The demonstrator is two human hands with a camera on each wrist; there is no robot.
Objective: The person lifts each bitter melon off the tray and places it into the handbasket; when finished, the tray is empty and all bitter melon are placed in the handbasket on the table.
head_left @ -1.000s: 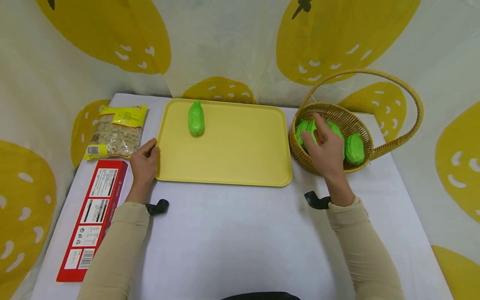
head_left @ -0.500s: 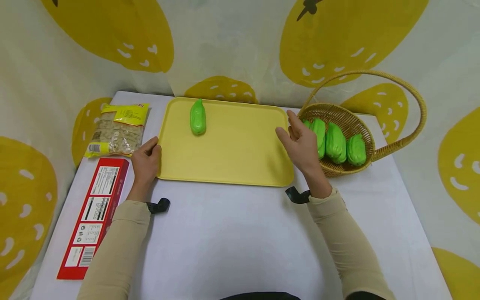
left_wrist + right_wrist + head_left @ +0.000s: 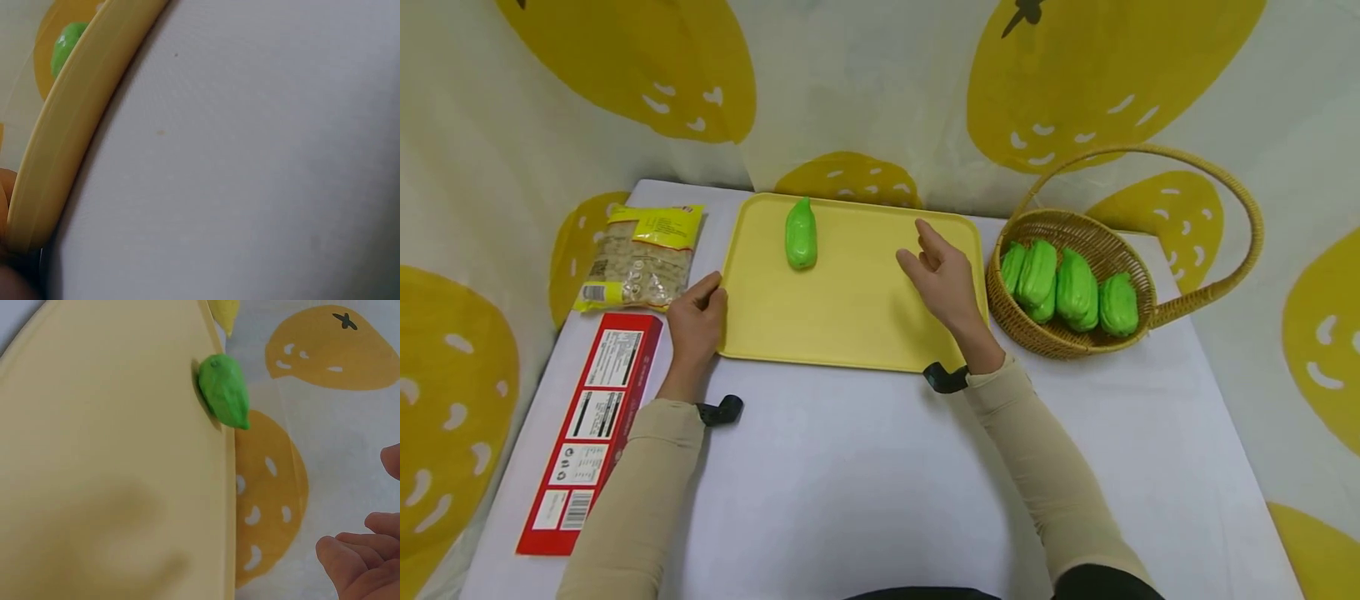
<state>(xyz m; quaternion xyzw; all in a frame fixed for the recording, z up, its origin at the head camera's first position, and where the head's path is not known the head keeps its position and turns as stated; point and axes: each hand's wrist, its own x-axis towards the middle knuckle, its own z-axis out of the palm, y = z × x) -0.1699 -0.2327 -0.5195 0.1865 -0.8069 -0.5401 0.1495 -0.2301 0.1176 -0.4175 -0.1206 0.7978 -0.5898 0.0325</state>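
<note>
A yellow tray (image 3: 842,325) lies on the table with one green, pointed fruit-like piece (image 3: 801,237) near its back left corner. At the tray's left edge my left hand (image 3: 695,321) grips the rim; in the left wrist view the tray's side (image 3: 81,119) runs up from the fingers. My right hand (image 3: 946,282) is over the right half of the tray, fingers extended and thumb apart, holding nothing. Its fingers (image 3: 350,562) also show at the right wrist view's edge. Several similar green pieces (image 3: 1077,287) lie in a wicker basket (image 3: 1018,321) right of the tray.
The basket's tall handle (image 3: 1240,271) leans out to the right. Left of the tray are a yellow-topped clear food bag (image 3: 643,258) and a long red box (image 3: 591,425). A white cloth (image 3: 850,467) covers the table; a fruit-print curtain (image 3: 857,92) hangs behind.
My right hand has moved left from above the basket to over the tray, leaving the green pieces in the basket in full view. My left hand has stayed at the tray's edge.
</note>
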